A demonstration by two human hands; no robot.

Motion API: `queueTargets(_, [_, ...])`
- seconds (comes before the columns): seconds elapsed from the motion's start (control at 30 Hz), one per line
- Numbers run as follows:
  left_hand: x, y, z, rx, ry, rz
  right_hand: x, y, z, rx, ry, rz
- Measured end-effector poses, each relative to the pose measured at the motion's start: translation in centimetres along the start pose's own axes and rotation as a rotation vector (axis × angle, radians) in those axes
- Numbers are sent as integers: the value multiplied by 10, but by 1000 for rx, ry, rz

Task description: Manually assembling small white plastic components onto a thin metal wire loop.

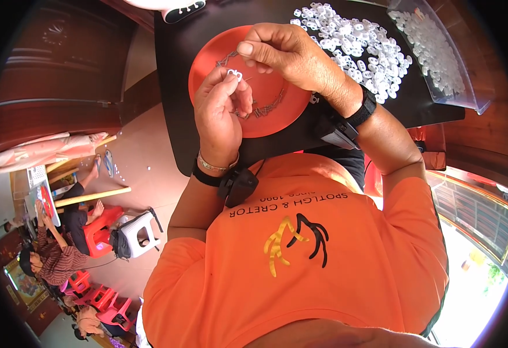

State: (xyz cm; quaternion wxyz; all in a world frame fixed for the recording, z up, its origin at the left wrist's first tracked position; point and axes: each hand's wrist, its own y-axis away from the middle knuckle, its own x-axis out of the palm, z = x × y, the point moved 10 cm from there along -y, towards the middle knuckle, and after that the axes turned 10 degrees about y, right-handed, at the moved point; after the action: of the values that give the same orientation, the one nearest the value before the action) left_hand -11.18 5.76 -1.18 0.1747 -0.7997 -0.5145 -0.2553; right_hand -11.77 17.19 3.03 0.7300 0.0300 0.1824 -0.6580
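Note:
Over a round orange-red plate, my left hand pinches a small white plastic piece with holes between thumb and fingers. Just to the right and slightly higher is my right hand, its thumb and forefinger pressed together. Whatever it may hold is too small to make out. The two hands are apart. Small grey metal pins or screws lie in loose clusters on the plate, partly hidden by my hands.
A black table carries the plate. To its right spreads a heap of white plastic pieces, beside a see-through bin of similar pieces. A shoe shows beyond the far edge. Away left are stools and a seated person.

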Motion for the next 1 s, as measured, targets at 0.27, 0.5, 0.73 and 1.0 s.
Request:
queueTargets(0.27, [4, 0, 0, -14, -58, 4, 4, 0, -2, -43, 68, 3])
queueTargets(0.5, [3, -1, 2, -14, -59, 27, 5, 0, -4, -42, 118, 30])
queueTargets(0.73, [4, 0, 0, -8, -85, 29, 7, 0, -1, -88, 93, -12])
queueTargets(1.0, [6, 1, -1, -1, -105, 8, 12, 0, -10, -36, 112, 34])
